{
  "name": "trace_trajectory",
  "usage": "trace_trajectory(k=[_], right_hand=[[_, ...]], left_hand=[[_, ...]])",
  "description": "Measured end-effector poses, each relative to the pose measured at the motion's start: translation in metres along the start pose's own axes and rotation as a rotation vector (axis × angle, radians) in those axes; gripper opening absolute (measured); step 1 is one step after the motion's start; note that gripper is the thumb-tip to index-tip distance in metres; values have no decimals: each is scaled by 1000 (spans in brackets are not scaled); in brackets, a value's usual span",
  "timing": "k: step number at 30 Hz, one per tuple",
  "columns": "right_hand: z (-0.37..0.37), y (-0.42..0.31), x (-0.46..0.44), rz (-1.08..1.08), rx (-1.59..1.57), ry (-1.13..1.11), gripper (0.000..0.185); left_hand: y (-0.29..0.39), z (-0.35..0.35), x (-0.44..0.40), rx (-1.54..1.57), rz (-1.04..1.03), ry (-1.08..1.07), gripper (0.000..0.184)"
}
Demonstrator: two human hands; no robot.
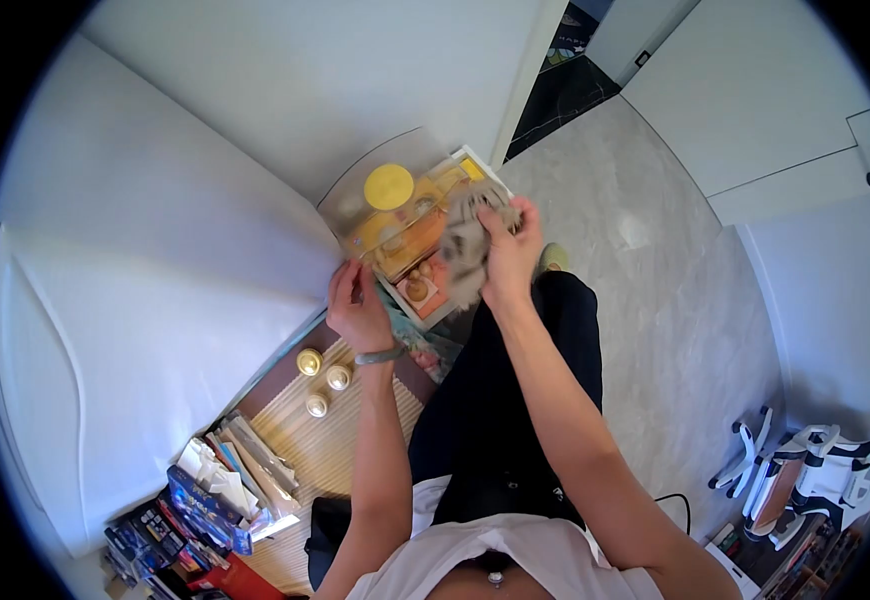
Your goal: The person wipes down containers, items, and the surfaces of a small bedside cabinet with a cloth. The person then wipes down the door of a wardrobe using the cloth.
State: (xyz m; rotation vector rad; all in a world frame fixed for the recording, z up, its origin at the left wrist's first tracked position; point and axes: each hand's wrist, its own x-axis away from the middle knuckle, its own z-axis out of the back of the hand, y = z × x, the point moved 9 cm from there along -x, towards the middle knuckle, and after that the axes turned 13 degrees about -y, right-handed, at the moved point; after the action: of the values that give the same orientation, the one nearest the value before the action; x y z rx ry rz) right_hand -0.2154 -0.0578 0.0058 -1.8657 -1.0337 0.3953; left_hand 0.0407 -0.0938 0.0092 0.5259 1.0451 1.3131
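Note:
My right hand [511,250] is closed around a crumpled grey-beige cloth [467,245] with dark stripes, slightly blurred. Under and beside it stands a white-edged display box [423,318] with yellow and orange pieces and small round figures inside. A clear curved cover [350,190] tilts up at the box's far left side, with a yellow disc [389,186] seen on or through it. The fingers of my left hand [357,305] pinch at the cover's near lower corner. A grey band circles my left wrist.
Below the box lies a patterned teal cloth [425,350]. Three gold-topped knobs [338,377] sit on a ribbed wooden surface [290,405], near stacked books and papers [245,465]. White walls rise at left; a white-and-black chair [825,475] stands at lower right.

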Motion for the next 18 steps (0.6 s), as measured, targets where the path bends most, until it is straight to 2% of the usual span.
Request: trace_trajectory(k=[2,3,5,8,12,14,15,17,18], right_hand=[[-12,0,-16,151,209,-14,31],[-28,-7,-13,260,469,-84,35],[-45,-6,-1,442,524,-61,35],[-46,3,4,449,548,7,35],[-37,19,4,420,546,70,36],[0,73,-8,294,403,177,37],[11,92,-10,297,400,175,37],[34,142,-18,30,314,232,38],[30,140,-16,25,313,230,38]], left_hand=[[-1,0,1,34,11,8,16],[0,0,0,30,11,4,16],[2,0,-1,-7,18,2,16],[-5,-1,-1,13,47,-6,16],[4,0,-2,-48,31,-12,15],[0,0,-2,-10,56,-9,15],[1,1,-1,-10,53,-5,15],[5,1,-1,-84,43,-11,15],[5,2,-2,-89,45,-9,15]])
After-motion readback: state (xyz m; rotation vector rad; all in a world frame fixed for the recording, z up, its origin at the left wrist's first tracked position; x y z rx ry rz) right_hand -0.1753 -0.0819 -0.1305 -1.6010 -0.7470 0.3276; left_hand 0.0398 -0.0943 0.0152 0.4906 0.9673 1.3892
